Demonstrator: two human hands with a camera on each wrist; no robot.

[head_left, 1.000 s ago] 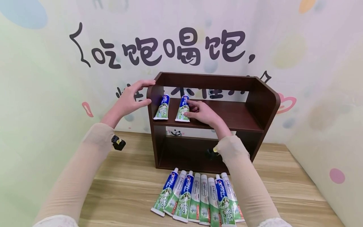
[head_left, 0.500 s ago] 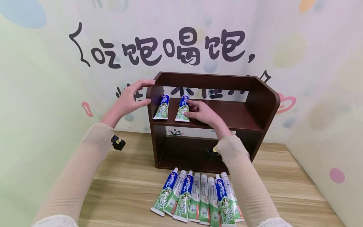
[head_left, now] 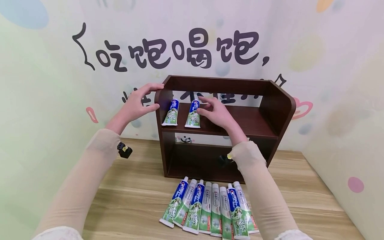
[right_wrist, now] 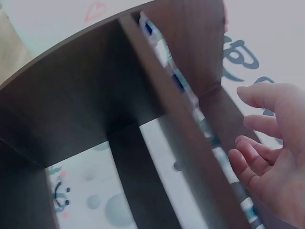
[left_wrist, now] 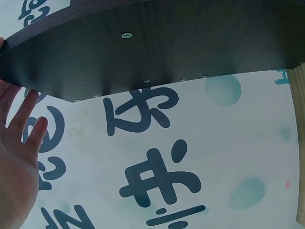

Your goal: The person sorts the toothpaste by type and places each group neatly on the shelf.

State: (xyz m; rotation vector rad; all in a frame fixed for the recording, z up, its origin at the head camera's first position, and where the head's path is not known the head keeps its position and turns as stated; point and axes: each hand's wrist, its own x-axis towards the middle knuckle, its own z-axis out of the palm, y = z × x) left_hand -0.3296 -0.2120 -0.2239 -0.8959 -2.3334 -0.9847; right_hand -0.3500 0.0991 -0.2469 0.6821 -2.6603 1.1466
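A dark brown two-tier shelf (head_left: pixel 246 124) stands on the wooden table. Its left side panel (left_wrist: pixel 167 43) is touched at the front edge by my left hand (head_left: pixel 133 105), whose fingers stay extended. Two blue-and-green Crest toothpaste tubes lean on the upper tier: one tube (head_left: pixel 171 113) by the left panel, another tube (head_left: pixel 192 115) further right, caps up. Right beside the second tube is my right hand (head_left: pixel 218 112), its fingers loosely spread and apart from one another. The right wrist view shows that hand (right_wrist: pixel 281 157) holding nothing.
On the table (head_left: pixel 129 186) in front of the shelf lies a fanned row of several toothpaste tubes, some blue Crest (head_left: pixel 195 206), some grey-and-green (head_left: pixel 216 210). A printed wall (head_left: pixel 192 20) stands close behind the shelf. The lower tier (head_left: pixel 198 160) is dark and partly behind my right forearm.
My right hand has let go of the second toothpaste tube and lifted slightly up and to the right, fingers spreading. The tube stays on the shelf. My left hand has not moved.
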